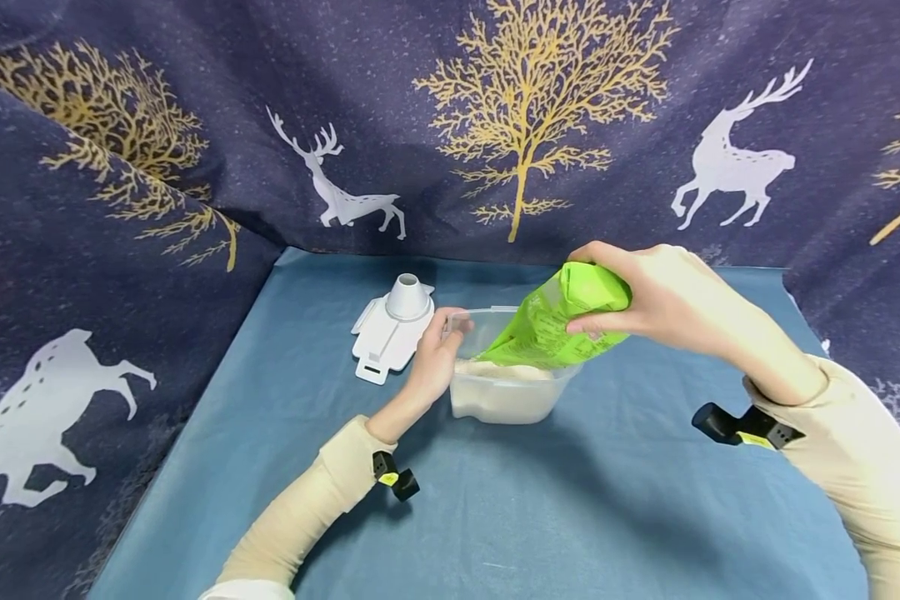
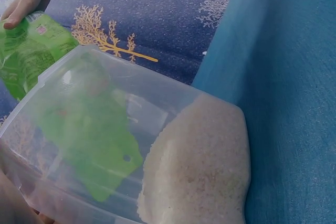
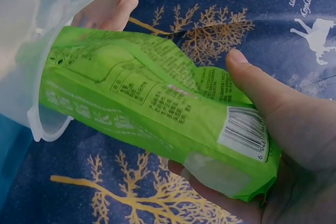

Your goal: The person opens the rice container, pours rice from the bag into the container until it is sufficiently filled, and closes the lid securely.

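Observation:
My right hand grips a green printed bag round its raised end, and the bag slants down to the left, its lower end inside a clear plastic container. Whitish grains, like rice, lie heaped in the bottom of that container. On its left side, my left hand holds the wall at the rim, fingers at the back. A barcode shows on the bag's held end in the right wrist view. Through the cloudy wall, the left wrist view shows the bag's lower end hanging above the grains.
Left of the container, a white flat lid-like piece lies on the blue cloth, with a white cone-shaped cup on it. A dark curtain printed with deer and trees stands behind and at the left.

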`<state>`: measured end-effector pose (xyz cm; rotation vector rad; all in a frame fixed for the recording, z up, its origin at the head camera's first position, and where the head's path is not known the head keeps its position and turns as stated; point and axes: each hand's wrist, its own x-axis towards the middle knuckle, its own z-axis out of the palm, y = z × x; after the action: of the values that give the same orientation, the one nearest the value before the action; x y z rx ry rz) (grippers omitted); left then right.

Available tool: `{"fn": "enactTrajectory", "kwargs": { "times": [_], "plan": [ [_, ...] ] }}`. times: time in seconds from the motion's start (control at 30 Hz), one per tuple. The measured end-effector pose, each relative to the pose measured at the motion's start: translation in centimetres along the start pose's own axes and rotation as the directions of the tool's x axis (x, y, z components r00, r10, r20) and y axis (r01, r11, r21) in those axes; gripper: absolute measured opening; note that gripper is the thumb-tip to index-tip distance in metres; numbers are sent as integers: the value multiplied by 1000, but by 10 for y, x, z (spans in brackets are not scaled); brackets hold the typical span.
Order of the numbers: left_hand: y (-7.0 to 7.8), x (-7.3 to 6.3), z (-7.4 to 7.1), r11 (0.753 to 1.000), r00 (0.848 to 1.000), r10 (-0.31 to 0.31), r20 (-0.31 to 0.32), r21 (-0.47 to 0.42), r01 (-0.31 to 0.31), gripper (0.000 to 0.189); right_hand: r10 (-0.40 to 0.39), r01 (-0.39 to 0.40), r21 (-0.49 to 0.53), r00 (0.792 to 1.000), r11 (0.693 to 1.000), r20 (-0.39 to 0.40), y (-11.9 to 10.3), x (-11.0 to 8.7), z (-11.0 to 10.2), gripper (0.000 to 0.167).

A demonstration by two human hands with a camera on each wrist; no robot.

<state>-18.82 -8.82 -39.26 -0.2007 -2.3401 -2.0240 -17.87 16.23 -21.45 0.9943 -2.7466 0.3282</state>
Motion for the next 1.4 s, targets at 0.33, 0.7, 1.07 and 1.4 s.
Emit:
{"fn": "enactTrajectory", "kwargs": {
  "times": [0.33,0.7,1.07,1.4],
  "plan": [
    [2,0,1,1000,1000,-5,-7,6,5,31,-38,38,5,999,999,-16,-2,-1,-2,60],
    [0,1,2,1000,1000,2,-14,2,-2,31,-53,53,-8,997,999,-47,1,-4,-1,58],
    [3,-1,3,1000,1000,13,-25,3,-13,31,-29,29,-1,996,1000,-83,9,-12,-1,55],
    [3,-1,3,1000,1000,6,-21,0,-6,31,17,-8,98,995,995,-96,22,-20,3,47]
  ]
}}
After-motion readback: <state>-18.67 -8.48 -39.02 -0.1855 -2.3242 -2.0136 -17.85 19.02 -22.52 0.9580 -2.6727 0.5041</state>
